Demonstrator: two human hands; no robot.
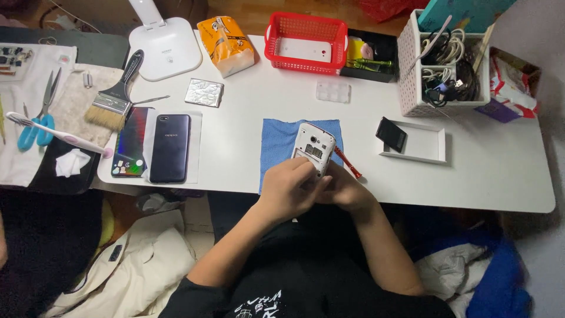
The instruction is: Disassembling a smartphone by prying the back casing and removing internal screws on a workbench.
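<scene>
A: What are the hands doing at the front edge of the white worktop?

B: Both are closing round a small white phone with its back cover off, holding it tilted over the blue cloth. The left hand is wrapping the lower left of the body, its grip shut on the phone. The right hand is pressing in from the lower right, fingers curled against the same phone.

A: And the red-handled screwdriver?

B: It is lying slantwise just beside the right hand, at the cloth's right edge; I cannot tell whether the fingers are touching it.

A: What is sitting around them?

B: A white tray is standing to the right with a small black part propped on its corner. A dark blue phone is lying face down well to the left, next to a paintbrush. At the back, a red basket is holding a white cover, and a white perforated box is holding a tangle of cables
</scene>
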